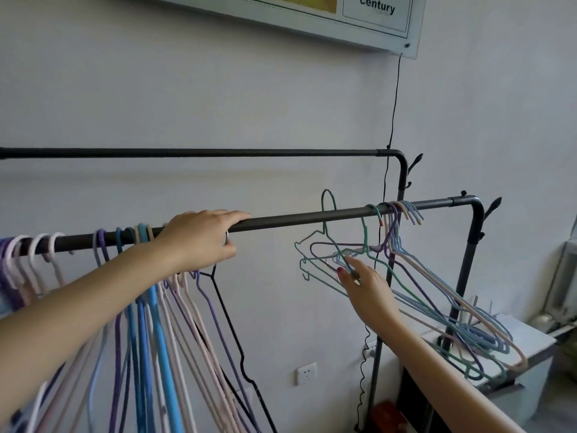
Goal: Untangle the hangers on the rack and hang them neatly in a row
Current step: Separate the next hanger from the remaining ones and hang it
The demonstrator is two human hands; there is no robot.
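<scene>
A black front rail (296,219) of the rack runs across the view. My left hand (203,239) is wrapped over it near the middle. Left of that hand, a row of blue, purple, pink and black hangers (156,332) hangs from the rail. At the rail's right end a tangled bunch of green, blue, purple and pink hangers (437,295) hangs tilted. My right hand (367,284) pinches a green hanger (315,260) at the left side of that bunch; the hook of this hanger rises above the rail.
A second, higher black rail (218,153) runs behind. A black cord (394,104) drops down the wall from a framed board (312,17). A wall socket (306,373) sits low on the wall. A white cabinet (527,348) stands under the tangled bunch.
</scene>
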